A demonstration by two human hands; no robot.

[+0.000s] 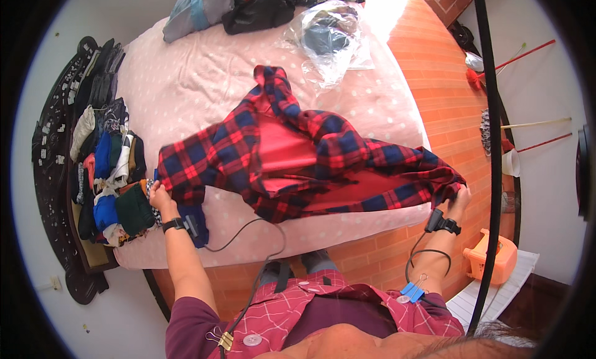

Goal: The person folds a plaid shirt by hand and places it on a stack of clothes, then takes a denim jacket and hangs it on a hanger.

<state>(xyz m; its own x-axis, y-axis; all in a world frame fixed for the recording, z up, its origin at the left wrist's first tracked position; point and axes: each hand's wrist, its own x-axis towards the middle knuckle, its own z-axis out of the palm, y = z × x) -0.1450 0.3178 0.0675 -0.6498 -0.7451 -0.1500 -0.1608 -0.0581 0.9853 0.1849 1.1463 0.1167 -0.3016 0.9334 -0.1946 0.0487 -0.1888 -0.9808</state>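
A red and navy plaid shirt point(338, 142) with a plain red lining is stretched sideways above the pink dotted bedspread point(186, 86). My left hand point(162, 197) grips its left end, fingers closed on the cloth. At the other end, beyond the bed's right edge, my right hand point(458, 199) is closed on a bunched part of the same shirt. The cloth between the hands is crumpled and partly folded over, with one piece sticking up toward the far side. Each wrist wears a black strap with a small device and a cable.
Folded clothes point(118, 179) are stacked along the dark headboard point(53, 154) at left. Far on the bed lie dark garments point(257, 11) and a clear plastic bag point(329, 36) with something dark inside. An orange plastic basket point(496, 256) stands at right by a white slatted surface point(518, 275). A black pole point(492, 142) crosses the right side.
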